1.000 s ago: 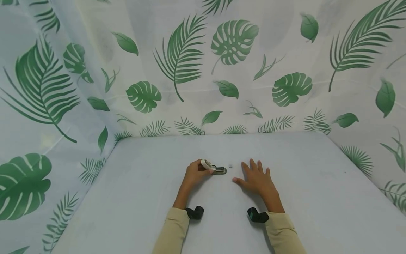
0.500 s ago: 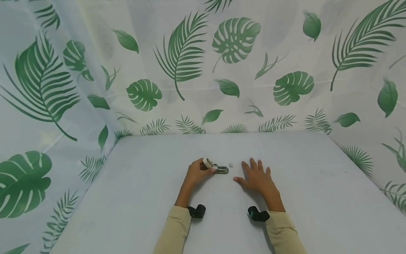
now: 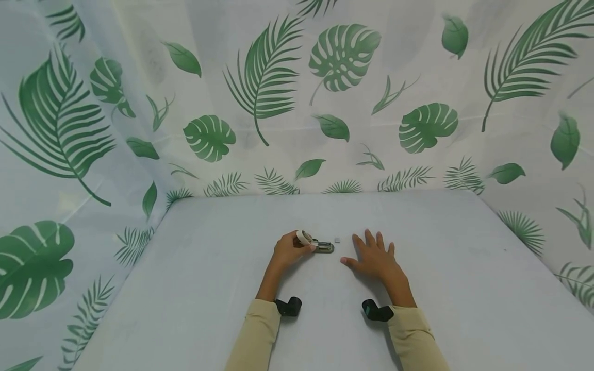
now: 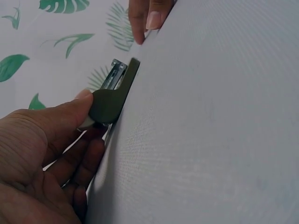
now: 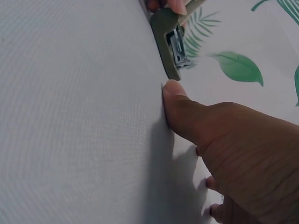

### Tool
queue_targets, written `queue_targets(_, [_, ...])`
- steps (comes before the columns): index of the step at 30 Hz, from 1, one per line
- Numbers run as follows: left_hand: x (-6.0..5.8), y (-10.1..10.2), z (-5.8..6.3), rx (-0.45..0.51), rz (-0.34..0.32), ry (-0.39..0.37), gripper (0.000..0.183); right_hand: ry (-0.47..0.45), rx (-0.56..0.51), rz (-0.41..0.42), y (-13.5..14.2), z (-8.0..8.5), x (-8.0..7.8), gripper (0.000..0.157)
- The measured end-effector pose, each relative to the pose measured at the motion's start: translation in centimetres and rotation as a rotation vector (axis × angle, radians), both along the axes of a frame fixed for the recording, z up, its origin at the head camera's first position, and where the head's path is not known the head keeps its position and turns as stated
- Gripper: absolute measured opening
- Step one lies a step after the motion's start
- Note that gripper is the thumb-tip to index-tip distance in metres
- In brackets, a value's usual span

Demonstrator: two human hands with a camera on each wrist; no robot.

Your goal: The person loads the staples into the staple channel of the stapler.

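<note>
A small stapler (image 3: 324,247) with a dark green base and a cream top lies on the white table, its top swung up and the metal staple channel exposed. My left hand (image 3: 289,251) pinches its hinge end between thumb and fingers; the green side of the stapler (image 4: 106,103) faces the left wrist view. Just right of the stapler's tip lies a tiny greyish piece (image 3: 337,240), perhaps a strip of staples, too small to tell. Beyond that, my right hand (image 3: 375,260) rests palm down with spread fingers, touching only the table.
The white table (image 3: 185,309) runs up to a fabric backdrop (image 3: 278,134) printed with green leaves, at the back and both sides. A black wrist camera (image 3: 289,307) sits on the left wrist, another wrist camera (image 3: 377,311) on the right.
My left hand and the stapler shift very slightly to the right between the first two frames, then stay put. The right hand stays flat in its place.
</note>
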State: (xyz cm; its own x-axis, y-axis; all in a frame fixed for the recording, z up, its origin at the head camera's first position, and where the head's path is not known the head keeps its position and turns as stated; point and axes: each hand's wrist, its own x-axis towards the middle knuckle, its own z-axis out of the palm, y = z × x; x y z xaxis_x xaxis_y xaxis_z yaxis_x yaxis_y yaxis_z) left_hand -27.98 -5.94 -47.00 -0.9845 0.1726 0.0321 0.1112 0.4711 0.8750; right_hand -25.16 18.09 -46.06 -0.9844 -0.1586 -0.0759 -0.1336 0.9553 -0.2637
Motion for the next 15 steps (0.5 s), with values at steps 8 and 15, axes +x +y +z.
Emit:
queue_targets(8, [0.09, -0.05, 0.3, -0.013, 0.005, 0.0, 0.03, 0.0, -0.018, 0.005, 0.12, -0.23, -0.43, 0.085])
queue_targets(15, [0.21, 0.04, 0.24, -0.039, 0.021, 0.011, 0.029, -0.02, -0.029, 0.008, 0.05, 0.17, -0.29, 0.084])
